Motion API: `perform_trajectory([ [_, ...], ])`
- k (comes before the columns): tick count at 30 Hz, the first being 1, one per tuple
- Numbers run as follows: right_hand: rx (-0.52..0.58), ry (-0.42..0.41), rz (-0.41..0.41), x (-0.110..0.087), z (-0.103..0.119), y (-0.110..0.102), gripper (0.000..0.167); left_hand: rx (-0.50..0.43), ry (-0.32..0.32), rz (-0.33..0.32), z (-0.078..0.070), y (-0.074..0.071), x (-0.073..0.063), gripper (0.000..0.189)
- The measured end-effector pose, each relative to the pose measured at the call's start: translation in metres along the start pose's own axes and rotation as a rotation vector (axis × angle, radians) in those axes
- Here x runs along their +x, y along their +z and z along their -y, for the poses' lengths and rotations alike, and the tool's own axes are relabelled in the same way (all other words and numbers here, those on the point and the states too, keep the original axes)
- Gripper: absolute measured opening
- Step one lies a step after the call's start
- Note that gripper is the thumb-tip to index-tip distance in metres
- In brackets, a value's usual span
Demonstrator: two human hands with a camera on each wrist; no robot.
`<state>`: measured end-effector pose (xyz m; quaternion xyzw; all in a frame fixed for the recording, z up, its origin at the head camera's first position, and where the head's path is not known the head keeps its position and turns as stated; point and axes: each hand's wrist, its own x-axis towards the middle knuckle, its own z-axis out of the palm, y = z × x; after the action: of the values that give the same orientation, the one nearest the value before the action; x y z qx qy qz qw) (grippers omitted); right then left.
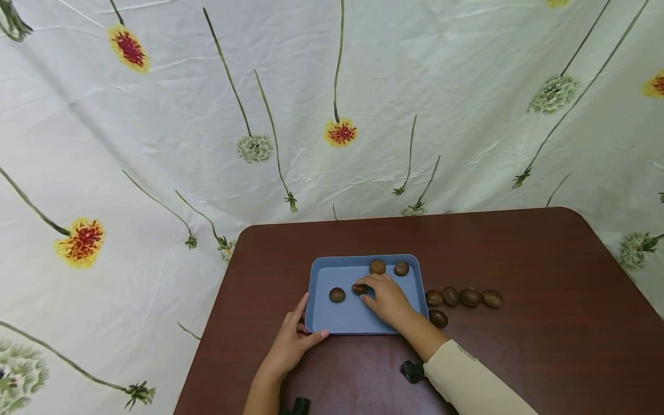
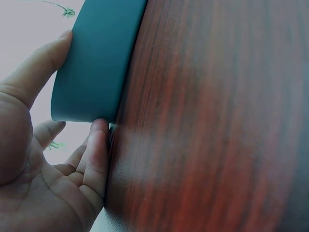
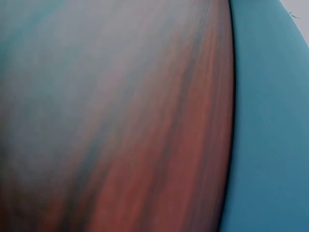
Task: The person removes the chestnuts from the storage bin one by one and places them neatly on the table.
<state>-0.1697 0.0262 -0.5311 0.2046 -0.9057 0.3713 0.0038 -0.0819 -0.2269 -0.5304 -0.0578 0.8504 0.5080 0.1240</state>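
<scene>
Tray: the blue tray (image 1: 344, 325) lies flat on the brown table (image 1: 544, 346), four nuts within its rim.
Right hand: the right hand (image 1: 386, 300) reaches over the tray from 4 o'clock, its thumb and fingertips pinching a nut (image 1: 358, 289) just off the tray's centre toward 10 o'clock; whether that nut touches the floor of the tray I cannot tell.
Left hand: the left hand (image 1: 290, 344) is at the tray's 8 o'clock corner, thumb and index finger extended and spread, touching the walls on either side of the corner.
Other nuts in tray: one (image 1: 337, 295) at 9 o'clock; one (image 1: 377, 266) near 12 o'clock; one (image 1: 402, 269) at 2 o'clock.
Nuts on table: a row of four (image 1: 471, 297) runs outward from the tray at 3 o'clock; a fifth (image 1: 438, 319) sits toward 4 o'clock, just beside the tray and near the right forearm.
Sleeve: pale sleeve (image 1: 472, 374) on the right arm.
Backdrop: white flowered cloth (image 1: 456, 75) beyond the table at 12 o'clock.
</scene>
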Motion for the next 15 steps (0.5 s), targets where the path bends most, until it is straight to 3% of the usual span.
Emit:
perform_trajectory([
  [15,0.055,0.070,0.030,-0.0065,0.0010,-0.0046,0.029,0.002,0.000,0.003,-0.0009,-0.0004,-0.0009,0.105],
])
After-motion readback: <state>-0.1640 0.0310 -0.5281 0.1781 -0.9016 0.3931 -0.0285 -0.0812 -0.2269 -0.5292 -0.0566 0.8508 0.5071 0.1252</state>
